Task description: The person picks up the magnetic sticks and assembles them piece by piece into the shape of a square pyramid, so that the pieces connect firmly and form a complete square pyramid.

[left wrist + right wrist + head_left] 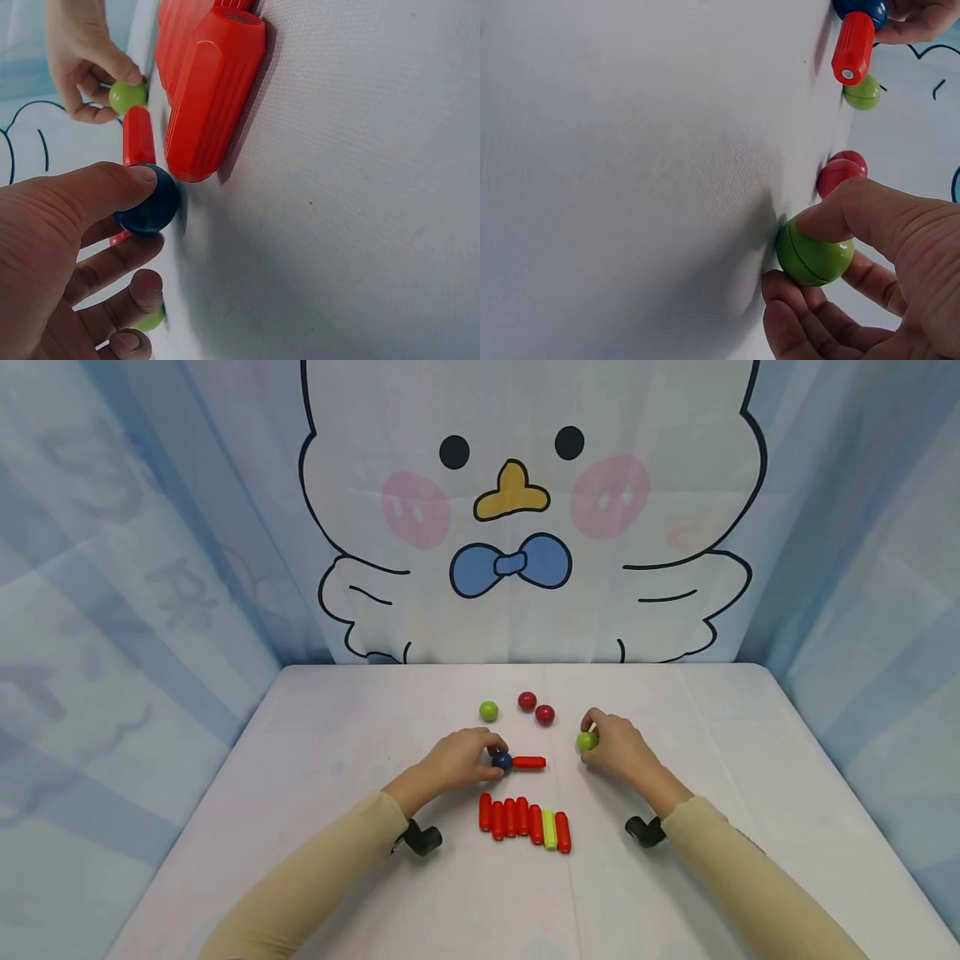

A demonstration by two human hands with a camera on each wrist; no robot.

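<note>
White bench — row of red rods with one yellow-green among them, near edge. Left hand fingers pinch glossy dark blue ball, touching short red rod at centre. Right hand fingers curled round shiny green ball — just right of it.

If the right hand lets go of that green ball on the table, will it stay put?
Probably not. The glossy green plastic ball is round with no flat face, so it would likely roll on the white table. Its smooth shine suggests it may slip from the right hand, which pinches it with fingertips only.
</note>
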